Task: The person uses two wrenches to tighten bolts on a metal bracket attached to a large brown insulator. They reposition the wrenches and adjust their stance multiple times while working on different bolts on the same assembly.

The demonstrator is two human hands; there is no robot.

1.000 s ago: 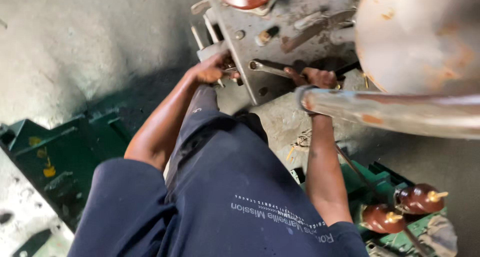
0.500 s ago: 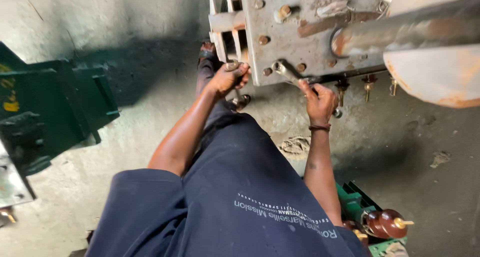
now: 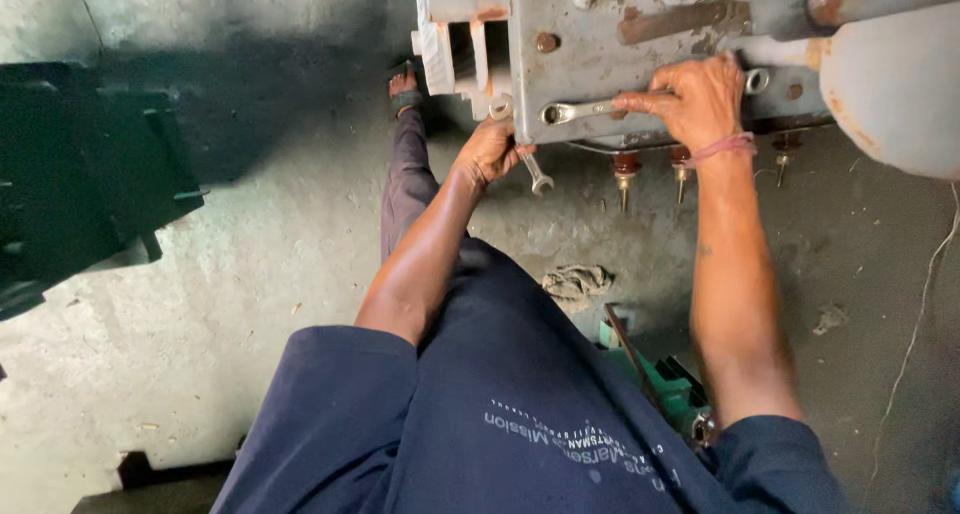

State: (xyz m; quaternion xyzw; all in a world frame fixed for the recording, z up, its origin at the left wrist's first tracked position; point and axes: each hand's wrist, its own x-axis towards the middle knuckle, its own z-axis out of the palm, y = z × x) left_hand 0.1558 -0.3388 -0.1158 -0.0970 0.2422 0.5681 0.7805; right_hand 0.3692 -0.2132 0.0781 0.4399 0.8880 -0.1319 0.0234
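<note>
My right hand (image 3: 700,99) is clamped on a ring spanner (image 3: 585,109) lying across the grey metal housing (image 3: 600,64). My left hand (image 3: 490,149) grips a second spanner (image 3: 533,172) at the housing's lower edge. Either could slip off its fastener and bark my knuckles. No containers in sight.

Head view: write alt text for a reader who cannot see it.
Seen from above, a person's right hand holds a spanner flat against a grey metal housing, while the left hand grips a second spanner below its edge, over a concrete floor.
</note>
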